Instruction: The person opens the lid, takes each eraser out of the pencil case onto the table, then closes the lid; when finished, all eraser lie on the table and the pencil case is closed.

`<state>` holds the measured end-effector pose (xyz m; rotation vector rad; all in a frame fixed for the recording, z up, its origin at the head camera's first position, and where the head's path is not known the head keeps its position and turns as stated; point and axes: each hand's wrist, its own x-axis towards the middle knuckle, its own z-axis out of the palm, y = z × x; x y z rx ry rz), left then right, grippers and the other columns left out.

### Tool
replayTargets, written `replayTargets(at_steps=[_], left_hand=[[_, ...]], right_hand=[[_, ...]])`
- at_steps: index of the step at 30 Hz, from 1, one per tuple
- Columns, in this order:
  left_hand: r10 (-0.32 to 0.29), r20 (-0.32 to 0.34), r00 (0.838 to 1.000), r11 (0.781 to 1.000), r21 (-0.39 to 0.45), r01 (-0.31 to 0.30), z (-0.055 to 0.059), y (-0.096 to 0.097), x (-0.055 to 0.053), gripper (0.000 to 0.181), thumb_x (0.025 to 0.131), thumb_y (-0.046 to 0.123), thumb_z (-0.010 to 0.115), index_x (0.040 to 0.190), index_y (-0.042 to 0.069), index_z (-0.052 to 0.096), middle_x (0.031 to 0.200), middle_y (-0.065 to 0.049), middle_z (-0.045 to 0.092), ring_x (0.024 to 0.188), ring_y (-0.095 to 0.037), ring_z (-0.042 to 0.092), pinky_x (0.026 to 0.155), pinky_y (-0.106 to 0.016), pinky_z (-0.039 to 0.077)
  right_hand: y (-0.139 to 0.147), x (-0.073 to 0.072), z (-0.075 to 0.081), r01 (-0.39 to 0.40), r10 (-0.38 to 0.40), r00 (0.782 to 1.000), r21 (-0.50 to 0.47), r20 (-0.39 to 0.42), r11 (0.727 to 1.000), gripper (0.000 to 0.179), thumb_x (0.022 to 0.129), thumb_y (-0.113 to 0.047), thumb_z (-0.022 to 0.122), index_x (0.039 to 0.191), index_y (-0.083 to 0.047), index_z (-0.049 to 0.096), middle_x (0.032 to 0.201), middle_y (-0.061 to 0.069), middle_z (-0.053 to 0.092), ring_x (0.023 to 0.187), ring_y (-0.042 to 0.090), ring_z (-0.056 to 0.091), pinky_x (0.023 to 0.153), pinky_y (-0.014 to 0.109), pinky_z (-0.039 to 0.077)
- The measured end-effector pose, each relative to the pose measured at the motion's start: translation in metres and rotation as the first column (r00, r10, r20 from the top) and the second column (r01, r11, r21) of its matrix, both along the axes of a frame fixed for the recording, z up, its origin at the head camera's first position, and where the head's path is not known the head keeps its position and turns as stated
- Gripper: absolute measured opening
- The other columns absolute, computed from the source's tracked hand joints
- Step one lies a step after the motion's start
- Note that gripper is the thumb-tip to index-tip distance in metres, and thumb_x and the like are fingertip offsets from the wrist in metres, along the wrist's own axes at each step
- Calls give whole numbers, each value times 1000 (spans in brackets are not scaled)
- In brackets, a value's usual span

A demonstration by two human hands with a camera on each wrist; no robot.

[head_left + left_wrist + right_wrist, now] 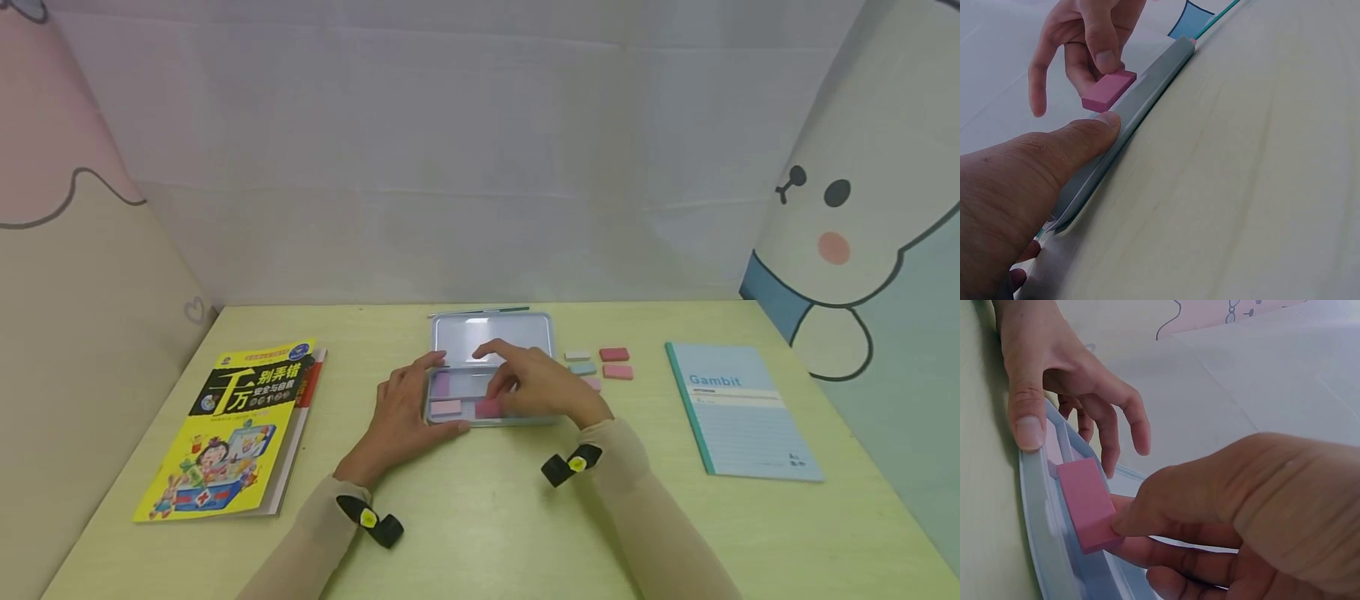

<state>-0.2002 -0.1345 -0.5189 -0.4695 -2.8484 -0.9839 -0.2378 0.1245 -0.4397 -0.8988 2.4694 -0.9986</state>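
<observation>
My right hand (536,383) pinches a dark pink rectangular eraser (1088,503) between thumb and fingers. The eraser is tilted over the near compartment of an open light blue pencil case (1035,506). My left hand (408,408) is at the case's left end, its thumb (1094,130) on the near rim. Its other fingers spread around that end, the index finger stretched toward the lid (491,329). A pale pink eraser (446,407) lies in the near left of the case, and a purple one (442,384) stands in the compartment behind it.
Right of the case lie a white eraser (577,356), a blue one (582,368) and two pink ones, with another partly behind my right hand. A thin pencil-like stick (480,312) lies behind the lid. A yellow book (232,442) is at left, a light blue notebook (746,425) at right.
</observation>
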Motion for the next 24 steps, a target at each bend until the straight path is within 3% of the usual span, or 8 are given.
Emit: replayTargets(at_steps=[24], left_hand=[[12, 18, 1000, 1000, 6, -12, 2, 1, 2, 107, 78, 54, 91, 164, 29, 33, 161, -2, 49, 148, -38, 43, 116, -57, 32]], right_hand=[[55, -8, 26, 91, -91, 993, 15, 69, 996, 60, 92, -2, 68, 149, -14, 53, 105, -4, 82, 100, 16, 72, 94, 37, 56]])
